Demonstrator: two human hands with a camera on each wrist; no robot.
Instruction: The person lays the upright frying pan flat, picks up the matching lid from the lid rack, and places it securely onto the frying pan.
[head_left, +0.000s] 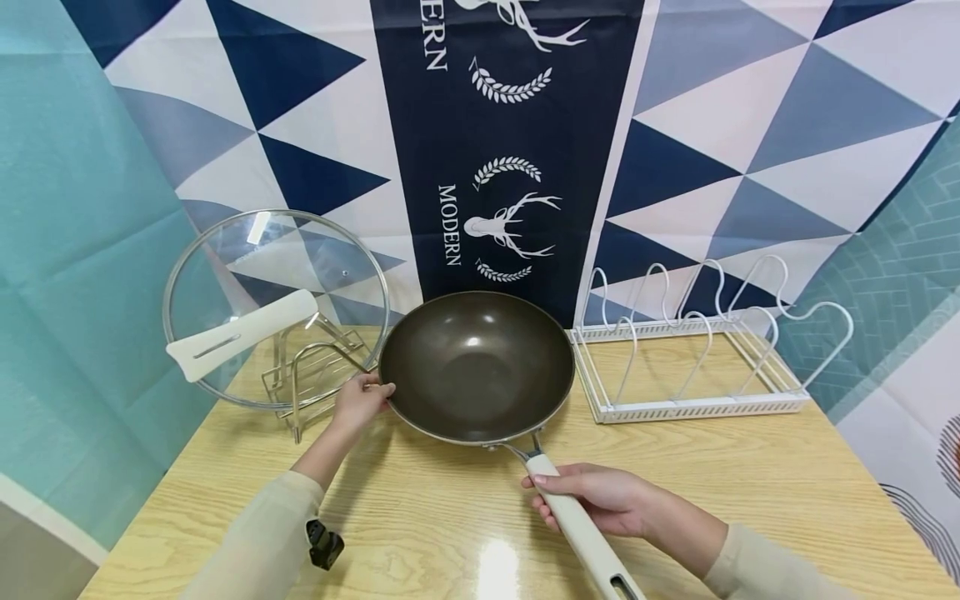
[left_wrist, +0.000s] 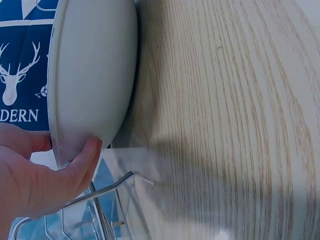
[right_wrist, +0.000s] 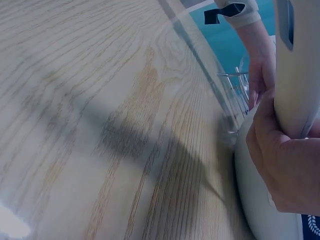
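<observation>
A wok [head_left: 476,367], dark brown inside and off-white outside [left_wrist: 95,70], sits at the middle of the wooden table with its long cream handle [head_left: 581,533] pointing toward me. My left hand [head_left: 360,404] pinches the wok's left rim, thumb on the inner side and fingers against the outer wall. Around the upper part of the handle curl the fingers of my right hand [head_left: 600,498]. Close beside the left hand, a glass lid [head_left: 277,250] with a cream grip [head_left: 243,335] leans upright in a metal wire rack [head_left: 296,375].
A white rack [head_left: 697,408] with several curved wire dividers stands on the right, near the wok's rim. Behind the table [head_left: 420,533] hangs a patterned cloth [head_left: 502,133] with triangles and deer heads. A teal sheet [head_left: 90,275] covers the left side.
</observation>
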